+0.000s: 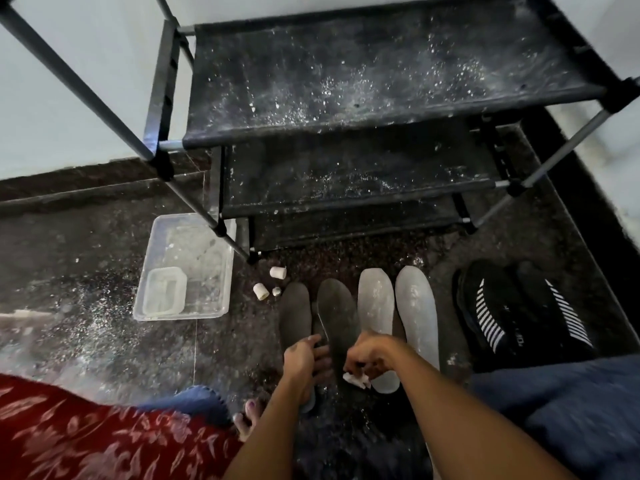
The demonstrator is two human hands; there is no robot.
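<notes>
Several shoe insoles lie side by side on the dark speckled floor. Two are dark grey (337,313) and two are whitened with powder (417,306). My left hand (304,362) grips the near end of the second dark insole. My right hand (370,355) pinches a small white chalk-like lump (355,379) just above the heel of that dark insole, beside the first whitened one.
A black shoe rack (346,98) dusted with white powder stands ahead. A clear plastic tub (194,268) with a small container inside sits left of it. White chalk pieces (261,291) lie near the rack's foot. A black striped shoe (491,313) rests at right.
</notes>
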